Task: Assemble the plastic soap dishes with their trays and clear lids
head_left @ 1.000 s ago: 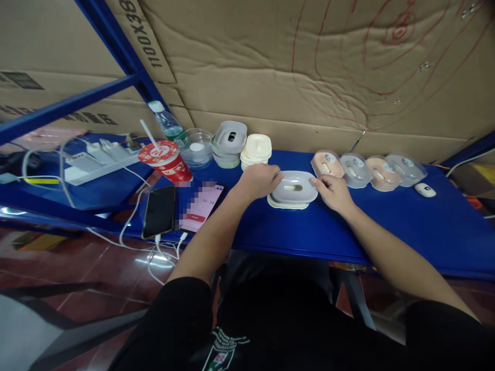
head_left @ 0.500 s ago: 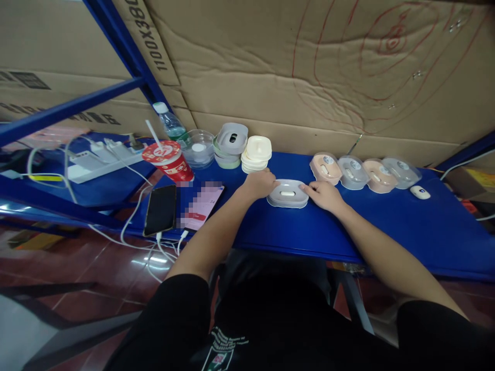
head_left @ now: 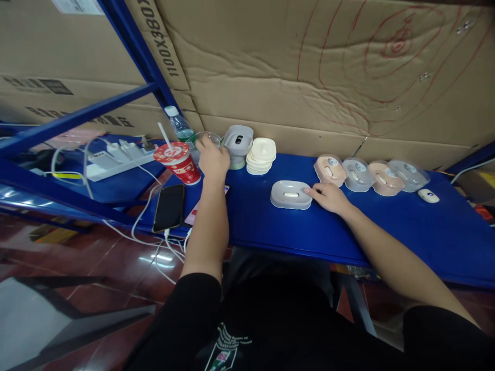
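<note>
A grey soap dish (head_left: pixel 291 189) with a pale oblong piece in its middle sits on the blue table. My right hand (head_left: pixel 328 197) pinches its right rim, thumb on top and fingers curled. Farther left, my left hand (head_left: pixel 213 157) reaches over the clear plastic covers (head_left: pixel 210 136), fingers apart at their near side and hiding much of them. Just right of that hand stand stacked grey dishes (head_left: pixel 238 140), the top one with a dark slot. Beside these is a stack of cream dishes (head_left: pixel 263 154).
A red paper cup (head_left: pixel 183 167) with a straw and a water bottle (head_left: pixel 180 125) stand close to my left hand. Two phones, one black (head_left: pixel 169 207), lie nearer. Covered pink and grey dishes (head_left: pixel 356 174) and a white mouse-like object (head_left: pixel 428 196) are at right.
My left hand has let go of the grey dish's left side and moved left and away to the clear covers. My right hand stays at the dish's right rim.
</note>
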`<state>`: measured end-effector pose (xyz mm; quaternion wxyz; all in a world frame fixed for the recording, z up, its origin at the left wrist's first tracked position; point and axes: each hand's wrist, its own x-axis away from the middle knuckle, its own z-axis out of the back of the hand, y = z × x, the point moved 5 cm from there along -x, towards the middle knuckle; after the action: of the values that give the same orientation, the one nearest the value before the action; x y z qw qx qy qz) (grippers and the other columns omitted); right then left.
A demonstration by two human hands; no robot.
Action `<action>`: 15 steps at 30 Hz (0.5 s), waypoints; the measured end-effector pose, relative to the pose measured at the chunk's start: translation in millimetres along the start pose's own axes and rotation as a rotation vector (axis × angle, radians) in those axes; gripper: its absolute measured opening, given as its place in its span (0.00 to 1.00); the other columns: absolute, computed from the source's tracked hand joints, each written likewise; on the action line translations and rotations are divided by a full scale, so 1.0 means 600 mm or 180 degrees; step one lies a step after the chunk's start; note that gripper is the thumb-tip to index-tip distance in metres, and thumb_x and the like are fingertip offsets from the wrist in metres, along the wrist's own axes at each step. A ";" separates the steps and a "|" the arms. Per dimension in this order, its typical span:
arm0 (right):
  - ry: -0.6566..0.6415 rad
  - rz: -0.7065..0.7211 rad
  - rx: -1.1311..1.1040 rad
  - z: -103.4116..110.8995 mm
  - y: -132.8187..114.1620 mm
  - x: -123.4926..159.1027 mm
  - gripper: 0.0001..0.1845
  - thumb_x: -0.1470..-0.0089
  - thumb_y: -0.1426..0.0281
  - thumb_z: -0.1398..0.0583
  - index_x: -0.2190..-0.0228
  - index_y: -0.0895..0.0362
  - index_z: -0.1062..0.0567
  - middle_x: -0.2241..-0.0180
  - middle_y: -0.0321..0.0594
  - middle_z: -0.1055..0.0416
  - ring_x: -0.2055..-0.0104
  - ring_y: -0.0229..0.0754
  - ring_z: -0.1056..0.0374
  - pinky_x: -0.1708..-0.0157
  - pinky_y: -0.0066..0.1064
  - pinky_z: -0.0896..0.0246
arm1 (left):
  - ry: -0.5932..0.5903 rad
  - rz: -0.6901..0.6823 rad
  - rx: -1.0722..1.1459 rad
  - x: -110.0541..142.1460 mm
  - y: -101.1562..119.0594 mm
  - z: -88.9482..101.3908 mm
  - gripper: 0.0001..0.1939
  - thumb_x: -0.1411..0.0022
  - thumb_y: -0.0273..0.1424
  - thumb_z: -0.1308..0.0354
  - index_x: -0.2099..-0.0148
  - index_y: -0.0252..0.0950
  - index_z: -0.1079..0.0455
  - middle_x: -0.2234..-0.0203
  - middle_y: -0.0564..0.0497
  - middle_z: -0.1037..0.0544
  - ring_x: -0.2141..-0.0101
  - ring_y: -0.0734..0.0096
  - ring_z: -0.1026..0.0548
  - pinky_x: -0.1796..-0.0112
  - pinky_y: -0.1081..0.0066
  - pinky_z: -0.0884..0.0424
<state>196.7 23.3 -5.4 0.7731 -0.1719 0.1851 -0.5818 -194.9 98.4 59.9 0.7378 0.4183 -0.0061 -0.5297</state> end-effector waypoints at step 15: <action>-0.0157 0.0210 0.0096 0.001 -0.006 0.004 0.35 0.32 0.38 0.50 0.73 0.52 0.28 0.74 0.39 0.26 0.68 0.45 0.30 0.69 0.35 0.48 | -0.0217 0.0246 -0.0024 -0.015 -0.029 -0.014 0.17 0.35 0.23 0.46 0.47 0.36 0.23 0.42 0.31 0.25 0.45 0.39 0.22 0.41 0.38 0.29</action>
<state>194.8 20.2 -3.4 0.7987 -0.1683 0.1627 -0.5544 -208.5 109.0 47.5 0.7587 0.3966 -0.0454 -0.5148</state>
